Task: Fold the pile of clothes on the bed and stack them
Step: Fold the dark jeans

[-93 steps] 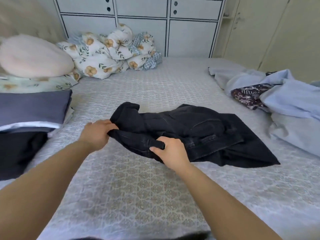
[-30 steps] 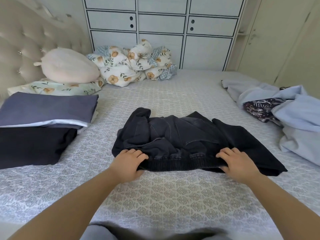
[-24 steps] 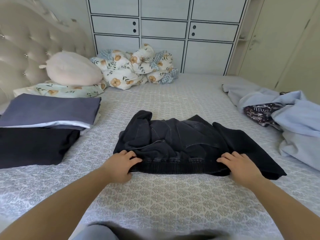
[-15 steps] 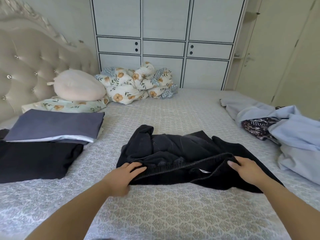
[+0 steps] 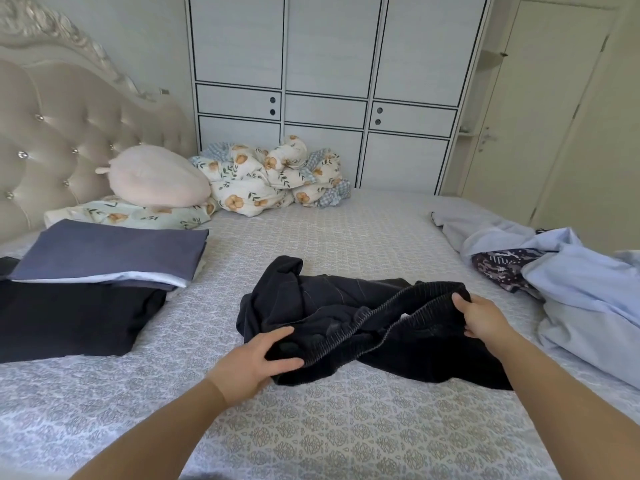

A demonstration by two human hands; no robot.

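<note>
A black garment (image 5: 332,306) with a ribbed elastic waistband lies crumpled in the middle of the bed (image 5: 346,427). My left hand (image 5: 256,362) grips the waistband's left end, thumb on top. My right hand (image 5: 481,317) grips the waistband's right end and holds it raised off the bed. On the left lie folded clothes: a blue-grey piece (image 5: 107,254) on top, a black one (image 5: 69,320) beside it. A pile of unfolded clothes (image 5: 568,275), pale blue with a dark patterned piece, sits at the right.
A padded headboard (image 5: 62,133) stands at the left with a pink pillow (image 5: 156,176) and a floral pillow under it. A bunched floral quilt (image 5: 273,174) lies at the far side before white cabinets (image 5: 325,98). A door (image 5: 540,116) is at the right.
Both hands went from lying flat on the waistband to gripping it. The waistband has lifted off the bed, more on the right. The camera tilted upward.
</note>
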